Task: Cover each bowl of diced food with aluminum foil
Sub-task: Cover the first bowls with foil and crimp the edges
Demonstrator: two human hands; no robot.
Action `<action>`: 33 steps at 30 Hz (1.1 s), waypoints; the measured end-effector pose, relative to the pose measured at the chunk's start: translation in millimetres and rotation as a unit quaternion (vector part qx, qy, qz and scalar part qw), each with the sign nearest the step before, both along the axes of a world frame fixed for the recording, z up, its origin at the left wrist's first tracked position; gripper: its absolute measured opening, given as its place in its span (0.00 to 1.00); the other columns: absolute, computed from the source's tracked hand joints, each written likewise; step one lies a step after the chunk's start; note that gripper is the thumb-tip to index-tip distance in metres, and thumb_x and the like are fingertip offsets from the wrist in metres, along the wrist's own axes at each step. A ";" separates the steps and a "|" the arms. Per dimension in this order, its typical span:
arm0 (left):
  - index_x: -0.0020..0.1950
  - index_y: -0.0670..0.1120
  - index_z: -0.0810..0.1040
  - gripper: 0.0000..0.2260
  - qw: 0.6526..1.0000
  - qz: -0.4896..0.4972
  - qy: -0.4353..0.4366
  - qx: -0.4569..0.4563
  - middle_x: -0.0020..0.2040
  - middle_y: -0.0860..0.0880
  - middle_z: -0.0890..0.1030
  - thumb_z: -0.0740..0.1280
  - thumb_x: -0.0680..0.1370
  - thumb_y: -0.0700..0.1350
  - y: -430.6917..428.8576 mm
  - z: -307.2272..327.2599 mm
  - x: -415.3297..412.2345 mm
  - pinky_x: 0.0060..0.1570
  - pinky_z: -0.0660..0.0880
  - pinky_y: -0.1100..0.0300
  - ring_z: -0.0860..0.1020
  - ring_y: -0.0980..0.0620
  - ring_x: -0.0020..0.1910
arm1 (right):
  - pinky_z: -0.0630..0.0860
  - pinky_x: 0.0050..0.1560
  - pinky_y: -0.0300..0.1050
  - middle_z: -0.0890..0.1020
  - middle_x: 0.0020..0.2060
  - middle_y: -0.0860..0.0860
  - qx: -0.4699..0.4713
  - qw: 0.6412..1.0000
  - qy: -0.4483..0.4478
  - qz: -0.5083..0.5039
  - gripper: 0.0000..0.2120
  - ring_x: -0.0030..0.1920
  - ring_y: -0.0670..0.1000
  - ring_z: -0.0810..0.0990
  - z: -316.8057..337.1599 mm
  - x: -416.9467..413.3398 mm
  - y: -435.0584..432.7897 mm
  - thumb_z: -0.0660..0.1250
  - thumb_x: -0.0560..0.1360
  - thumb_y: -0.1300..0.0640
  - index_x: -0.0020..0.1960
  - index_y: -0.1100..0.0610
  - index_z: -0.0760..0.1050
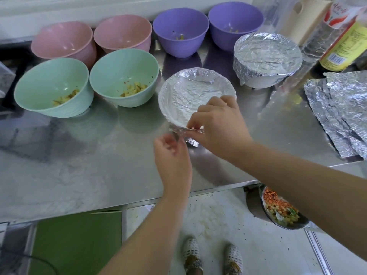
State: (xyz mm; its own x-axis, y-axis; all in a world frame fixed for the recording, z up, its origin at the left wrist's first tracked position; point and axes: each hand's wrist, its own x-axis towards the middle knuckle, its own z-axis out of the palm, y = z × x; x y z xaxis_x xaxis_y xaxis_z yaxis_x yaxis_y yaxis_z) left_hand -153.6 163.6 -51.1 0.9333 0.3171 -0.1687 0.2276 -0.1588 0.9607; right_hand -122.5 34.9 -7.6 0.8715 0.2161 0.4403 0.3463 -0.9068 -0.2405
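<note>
A white bowl under crinkled foil (190, 92) stands mid-table, tilted toward me. My right hand (216, 124) pinches the foil's near edge at the rim. My left hand (171, 153) sits just below it, fingers curled at a loose foil flap; its grip is blurred. A second foil-covered white bowl (266, 54) stands behind on the right. Two green bowls (51, 88) (124, 76) with diced food, two pink bowls (63, 40) (123, 32) and two purple bowls (180, 30) (235, 22) stand uncovered on the left and at the back.
Spare foil sheets (341, 112) lie at the table's right edge. Bottles (345, 40) stand at the back right. Below the steel table's front edge (99, 207) sit a bin of food scraps (282, 211) and a green board (77, 243).
</note>
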 end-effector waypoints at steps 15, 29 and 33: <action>0.63 0.42 0.79 0.12 0.888 0.052 0.195 -0.413 0.50 0.47 0.84 0.60 0.83 0.36 -20.3 34.4 21.3 0.62 0.78 0.54 0.82 0.47 0.57 | 0.75 0.49 0.53 0.83 0.44 0.48 0.076 0.980 0.120 0.140 0.13 0.44 0.54 0.77 -3.1 5.8 -36.1 0.67 0.76 0.45 0.49 0.52 0.86; 0.75 0.42 0.70 0.26 0.804 0.015 0.208 -0.557 0.68 0.36 0.77 0.51 0.84 0.57 -11.6 45.6 64.2 0.71 0.69 0.39 0.76 0.36 0.66 | 0.73 0.47 0.49 0.82 0.40 0.48 0.091 0.975 0.141 0.144 0.10 0.41 0.53 0.77 -1.3 6.6 -36.1 0.70 0.74 0.49 0.48 0.54 0.86; 0.65 0.42 0.76 0.23 0.813 0.061 0.191 -0.546 0.61 0.40 0.80 0.52 0.85 0.57 -9.7 49.0 55.5 0.71 0.70 0.46 0.79 0.42 0.61 | 0.69 0.47 0.45 0.82 0.41 0.48 0.088 0.976 0.148 0.135 0.10 0.42 0.53 0.77 -1.9 7.0 -35.6 0.70 0.74 0.49 0.49 0.52 0.86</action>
State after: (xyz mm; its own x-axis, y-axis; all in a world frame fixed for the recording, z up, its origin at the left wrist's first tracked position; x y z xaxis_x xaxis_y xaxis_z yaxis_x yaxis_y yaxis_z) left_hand -98.1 153.9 -2.1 0.7197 -0.1299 -0.6820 0.4917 0.7889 0.3687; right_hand -115.5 -0.7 -9.5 0.8876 0.3993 0.2297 0.4592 -0.7270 -0.5106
